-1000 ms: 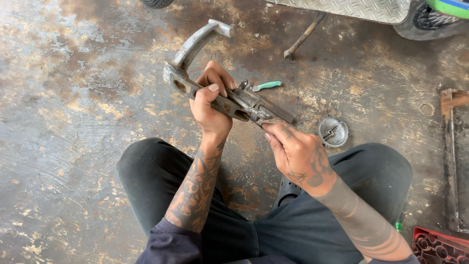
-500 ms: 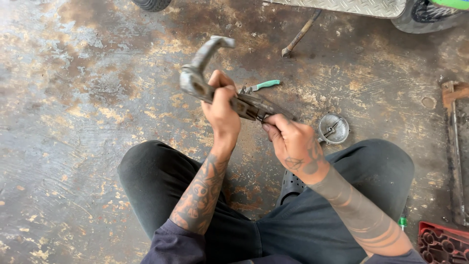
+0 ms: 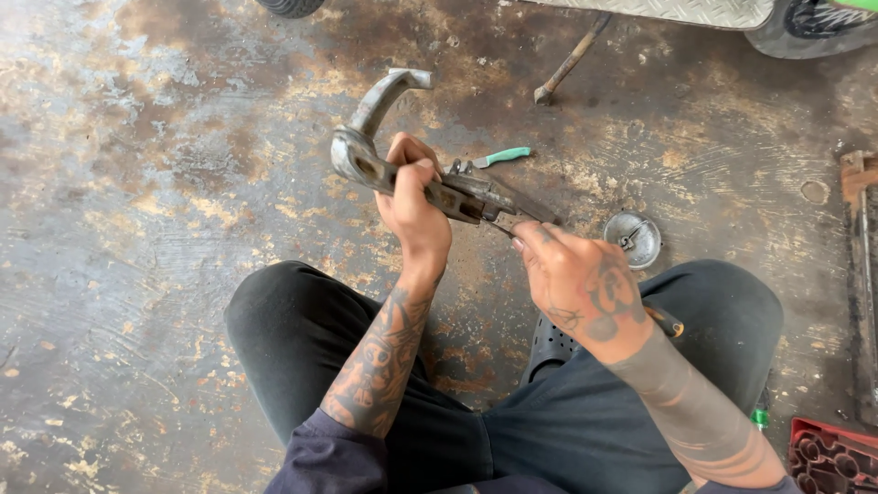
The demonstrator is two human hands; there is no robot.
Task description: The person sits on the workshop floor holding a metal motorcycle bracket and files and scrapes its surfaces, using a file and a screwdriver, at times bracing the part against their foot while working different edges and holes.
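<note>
Tilting a little flatter than a moment ago, the grimy metal part (image 3: 430, 178) is now lying slantwise in the air above the person's knees, its curved hook end pointing up and toward the far side of the floor (image 3: 137, 183), while both hands are sitting slightly lower than before. Left hand (image 3: 413, 201) is wrapping the part's middle, fingers (image 3: 422, 169) curled shut over its top edge and thumb underneath. Right hand (image 3: 581, 279) is meeting the part's lower right end, its fingers bent inward and pinching something thin there; what exactly they are holding cannot be told, since the back of the hand is hiding it. Just beyond the part, a small tool with a green handle (image 3: 498, 157) is lying on the floor. To the right of the right hand, close to the knee, a round metal cap (image 3: 633, 240) is resting on the floor. Farther off, toward the floor's far edge, a rusty hammer-like tool (image 3: 569, 62) is lying slantwise. Along the right edge a long rusty bar (image 3: 861, 238) is stretching away, and at the near right corner a red tray (image 3: 837, 453) is showing.
</note>
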